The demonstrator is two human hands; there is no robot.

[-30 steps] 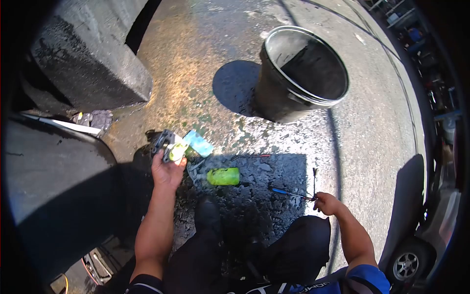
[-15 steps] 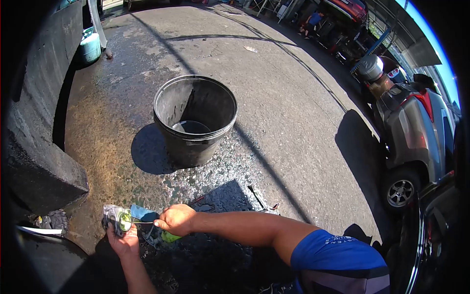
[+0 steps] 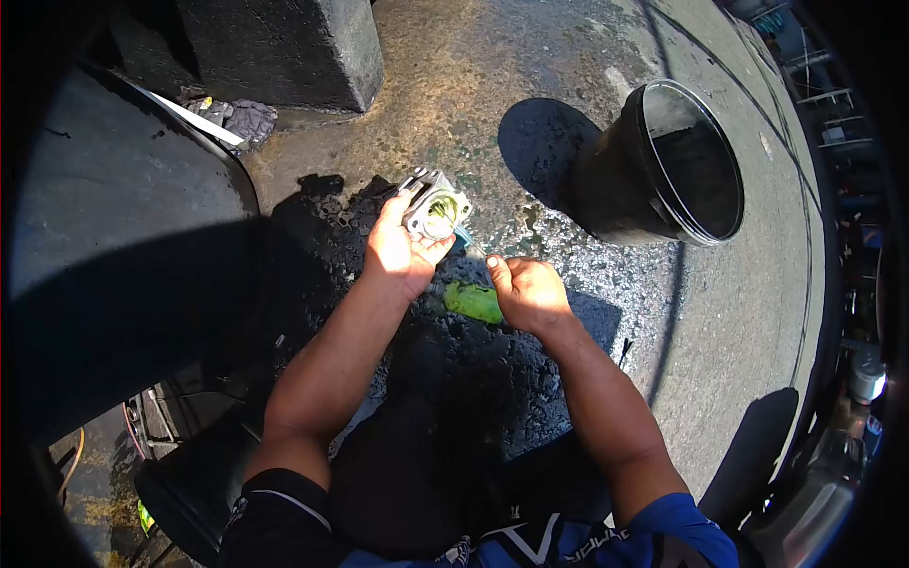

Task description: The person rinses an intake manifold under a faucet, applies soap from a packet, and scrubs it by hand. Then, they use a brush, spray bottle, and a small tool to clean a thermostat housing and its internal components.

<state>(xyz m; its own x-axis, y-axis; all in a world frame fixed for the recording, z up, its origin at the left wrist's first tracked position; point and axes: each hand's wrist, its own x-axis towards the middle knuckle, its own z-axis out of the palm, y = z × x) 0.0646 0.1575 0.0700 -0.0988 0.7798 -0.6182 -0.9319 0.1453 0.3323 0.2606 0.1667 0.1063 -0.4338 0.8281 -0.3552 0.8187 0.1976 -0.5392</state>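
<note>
My left hand (image 3: 405, 248) is wrapped around a silver metal housing (image 3: 437, 204) from below and the left. Its round opening faces up, with yellow-green residue inside. Just to the right, my right hand (image 3: 528, 289) is closed, thumb on top, on a thin rod-like tool (image 3: 478, 248) that points at the opening. Whether its tip touches the inside is too small to tell. A blue item (image 3: 461, 240) shows beneath the tool, partly hidden by it. Below and between my hands, a bright yellow-green object (image 3: 473, 301) lies on the wet ground.
A large black bucket (image 3: 615, 180) stands on the pavement ahead to the right. A concrete block (image 3: 350, 57) rises at the upper left, with crumpled dark material (image 3: 248, 123) at its foot. Dark sheeting (image 3: 123, 246) fills the left side. A vehicle (image 3: 814, 492) is at the lower right.
My view has turned down and to the left, so the bucket now appears farther right. Both hands now sit nearer the middle, still holding the housing and the thin tool.
</note>
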